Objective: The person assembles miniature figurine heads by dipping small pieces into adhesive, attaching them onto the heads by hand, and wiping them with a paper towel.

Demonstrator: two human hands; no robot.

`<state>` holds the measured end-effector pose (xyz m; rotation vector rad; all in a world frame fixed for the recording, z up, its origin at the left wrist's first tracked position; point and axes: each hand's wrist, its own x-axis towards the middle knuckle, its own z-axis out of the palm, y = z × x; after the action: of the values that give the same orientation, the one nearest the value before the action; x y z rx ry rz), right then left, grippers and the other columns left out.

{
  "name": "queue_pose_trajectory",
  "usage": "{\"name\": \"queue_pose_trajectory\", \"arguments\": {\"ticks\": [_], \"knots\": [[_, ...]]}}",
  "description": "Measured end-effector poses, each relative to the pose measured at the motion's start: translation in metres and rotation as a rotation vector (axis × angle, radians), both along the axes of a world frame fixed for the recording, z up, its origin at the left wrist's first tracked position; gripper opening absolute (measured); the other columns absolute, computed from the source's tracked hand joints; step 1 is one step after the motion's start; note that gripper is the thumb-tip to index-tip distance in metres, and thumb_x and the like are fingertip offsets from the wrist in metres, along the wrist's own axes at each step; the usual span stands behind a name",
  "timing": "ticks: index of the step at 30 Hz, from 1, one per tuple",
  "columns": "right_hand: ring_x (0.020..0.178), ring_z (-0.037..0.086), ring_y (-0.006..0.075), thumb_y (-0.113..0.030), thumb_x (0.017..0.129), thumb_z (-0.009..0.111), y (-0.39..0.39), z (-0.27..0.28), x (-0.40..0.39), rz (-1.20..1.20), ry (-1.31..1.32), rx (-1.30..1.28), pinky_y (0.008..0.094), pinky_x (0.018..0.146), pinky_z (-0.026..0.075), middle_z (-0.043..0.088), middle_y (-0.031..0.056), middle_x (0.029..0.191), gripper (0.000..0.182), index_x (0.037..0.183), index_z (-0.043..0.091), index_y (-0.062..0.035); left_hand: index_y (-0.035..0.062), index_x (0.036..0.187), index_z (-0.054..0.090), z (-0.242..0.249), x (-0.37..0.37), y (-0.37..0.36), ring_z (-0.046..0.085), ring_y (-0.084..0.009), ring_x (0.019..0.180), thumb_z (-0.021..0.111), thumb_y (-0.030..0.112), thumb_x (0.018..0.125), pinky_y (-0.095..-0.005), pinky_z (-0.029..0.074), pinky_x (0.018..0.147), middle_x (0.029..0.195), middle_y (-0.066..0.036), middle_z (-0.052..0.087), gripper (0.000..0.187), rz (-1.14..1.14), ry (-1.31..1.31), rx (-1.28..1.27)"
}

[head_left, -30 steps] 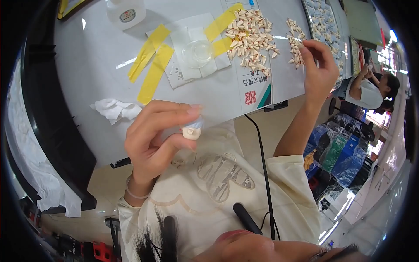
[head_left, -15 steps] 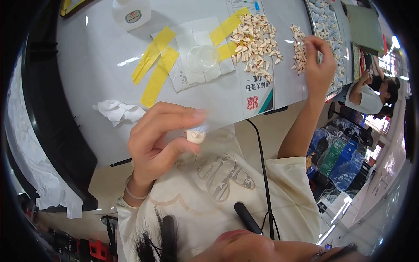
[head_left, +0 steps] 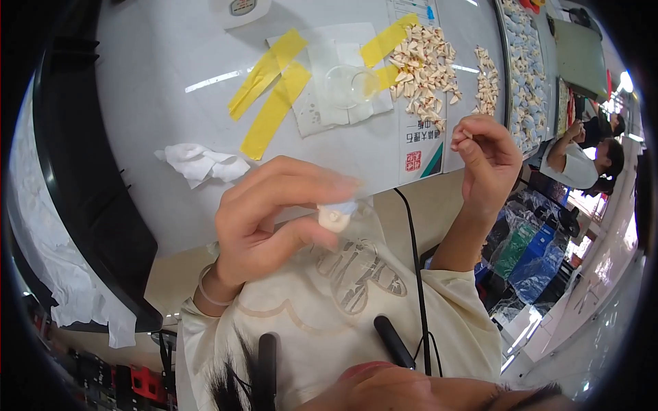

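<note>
Rt hand (head_left: pixel 488 157) now off small pile (head_left: pixel 486 85), nearer body; thumb + index pinched together on tiny pc (head_left: pixel 467 134), axis unclear. Lt hand (head_left: pixel 264 212) parted only figure-wide, gripping cream/blue figure (head_left: pixel 334 220) in front of shirt (head_left: pixel 322 294); blue end twd table (head_left: pixel 164 82); long axis too blurred to call.

The left grip (head_left: pixel 264 219) holds a rounded cream piece (head_left: pixel 333 220) topped pale blue; the right grip (head_left: pixel 491 156), a tiny pale bit (head_left: pixel 467 134).
</note>
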<state>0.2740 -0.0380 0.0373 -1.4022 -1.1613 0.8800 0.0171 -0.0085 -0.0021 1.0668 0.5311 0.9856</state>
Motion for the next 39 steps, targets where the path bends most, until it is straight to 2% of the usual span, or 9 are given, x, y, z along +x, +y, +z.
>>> {"name": "queue_pose_trajectory", "arguments": {"ticks": [3, 6, 12, 15, 17, 24, 32, 34, 39], "knots": [[0.069, 0.056, 0.0155, 0.009, 0.07, 0.059, 0.001, -0.002, -0.003, 0.084, -0.011, -0.008, 0.0241, 0.063, 0.045, 0.057, 0.0127, 0.081, 0.015, 0.085, 0.059, 0.0067, -0.0036, 0.097, 0.059, -0.002, -0.002, 0.0, 0.057, -0.0176, 0.084, 0.068, 0.003, 0.066, -0.0233, 0.045, 0.063, 0.096, -0.014, 0.06, 0.033, -0.045, -0.066, -0.059], [0.069, 0.056, 0.0167, 0.01, 0.068, 0.059, 0.011, -0.001, -0.007, 0.225, 0.155, 0.045, 0.0242, 0.061, 0.044, 0.058, 0.0131, 0.079, 0.015, 0.082, 0.06, 0.006, -0.0033, 0.099, 0.058, -0.004, -0.003, 0.0, 0.055, -0.0161, 0.085, 0.067, 0.002, 0.067, -0.0219, 0.043, 0.062, 0.098, -0.013, 0.06, 0.033, -0.069, -0.133, -0.101], [0.067, 0.055, 0.0178, 0.011, 0.066, 0.057, 0.031, 0.008, -0.02, 0.309, 0.052, 0.04, 0.0246, 0.059, 0.044, 0.058, 0.0135, 0.075, 0.015, 0.08, 0.061, 0.0055, -0.0033, 0.099, 0.057, -0.005, -0.007, 0.001, 0.053, -0.0131, 0.083, 0.066, 0.001, 0.069, -0.0199, 0.038, 0.062, 0.099, -0.014, 0.058, 0.032, -0.114, -0.265, -0.2], [0.065, 0.055, 0.0182, 0.011, 0.068, 0.056, 0.033, 0.002, -0.017, 0.388, -0.038, 0.139, 0.0252, 0.059, 0.045, 0.058, 0.014, 0.075, 0.015, 0.081, 0.06, 0.0063, -0.0033, 0.1, 0.056, -0.004, -0.006, 0.001, 0.053, -0.0123, 0.082, 0.067, 0.002, 0.069, -0.0197, 0.037, 0.062, 0.099, -0.014, 0.058, 0.033, -0.124, -0.326, -0.223], [0.065, 0.055, 0.0182, 0.01, 0.069, 0.056, 0.031, -0.002, -0.016, 0.304, 0.078, 0.145, 0.0254, 0.058, 0.045, 0.058, 0.0145, 0.075, 0.014, 0.081, 0.06, 0.0068, -0.0032, 0.1, 0.056, -0.005, -0.006, 0.002, 0.052, -0.0121, 0.082, 0.067, 0.002, 0.069, -0.0198, 0.036, 0.062, 0.099, -0.014, 0.058, 0.033, -0.128, -0.362, -0.238], [0.064, 0.055, 0.0174, 0.007, 0.07, 0.057, 0.034, -0.009, -0.014, 0.22, 0.004, 0.235, 0.0242, 0.058, 0.044, 0.058, 0.015, 0.076, 0.01, 0.08, 0.06, 0.0073, -0.0033, 0.101, 0.056, -0.004, -0.006, 0.004, 0.053, -0.0151, 0.086, 0.067, 0.002, 0.069, -0.0217, 0.038, 0.063, 0.098, -0.014, 0.059, 0.034, -0.187, -0.351, -0.245], [0.069, 0.059, 0.0164, 0.01, 0.069, 0.06, 0.047, 0.009, -0.033, 0.14, 0.052, 0.069, 0.0254, 0.063, 0.049, 0.06, 0.0133, 0.076, 0.012, 0.081, 0.058, 0.0083, -0.0042, 0.1, 0.056, -0.007, -0.006, 0.006, 0.054, -0.0186, 0.089, 0.067, -0.001, 0.067, -0.0251, 0.042, 0.068, 0.098, -0.014, 0.058, 0.035, -0.192, -0.37, -0.217], [0.07, 0.059, 0.0156, 0.01, 0.069, 0.061, 0.051, 0.014, -0.038, 0.129, -0.026, 0.025, 0.0247, 0.064, 0.049, 0.061, 0.0127, 0.076, 0.013, 0.082, 0.057, 0.0082, -0.0078, 0.093, 0.054, -0.008, -0.006, 0.006, 0.06, -0.0249, 0.077, 0.07, 0.024, 0.07, -0.0328, 0.053, 0.067, 0.09, -0.02, 0.053, 0.042, -0.172, -0.318, -0.166], [0.072, 0.058, 0.0132, 0.009, 0.07, 0.06, 0.067, 0.024, -0.046, 0.188, -0.278, 0.015, 0.0222, 0.067, 0.048, 0.061, 0.0099, 0.076, 0.012, 0.081, 0.058, 0.0068, -0.0088, 0.093, 0.054, -0.01, -0.007, 0.009, 0.06, -0.0255, 0.078, 0.07, 0.019, 0.069, -0.032, 0.052, 0.068, 0.091, -0.02, 0.054, 0.04, -0.202, -0.318, -0.155]]}}
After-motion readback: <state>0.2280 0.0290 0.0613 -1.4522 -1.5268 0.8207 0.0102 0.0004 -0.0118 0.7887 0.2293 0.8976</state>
